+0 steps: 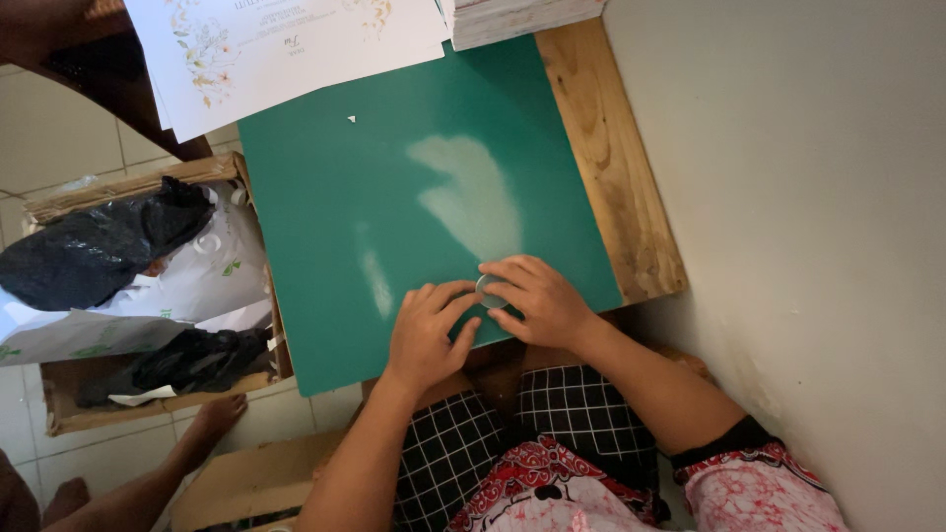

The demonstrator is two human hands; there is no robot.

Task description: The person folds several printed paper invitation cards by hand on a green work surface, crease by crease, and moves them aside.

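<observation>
Both hands meet at six o'clock on the flat green cutting mat (pixel 394 197): left hand (pixel 426 333) and right hand (pixel 537 299) pinch a small clear round tape roll (pixel 490 291) between curled fingertips, steadying it against the wooden desk (pixel 611 167), apparently to pick its edge.

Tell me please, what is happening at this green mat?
A person sits at a low wooden table next to a wall. Both hands rest on the green mat near its front edge. The left hand and the right hand together hold a small round ring-like thing between the fingertips; what it is cannot be told. White printed sheets lie at the far end of the mat. To the left, a crate holds black plastic bags and white packets.
</observation>
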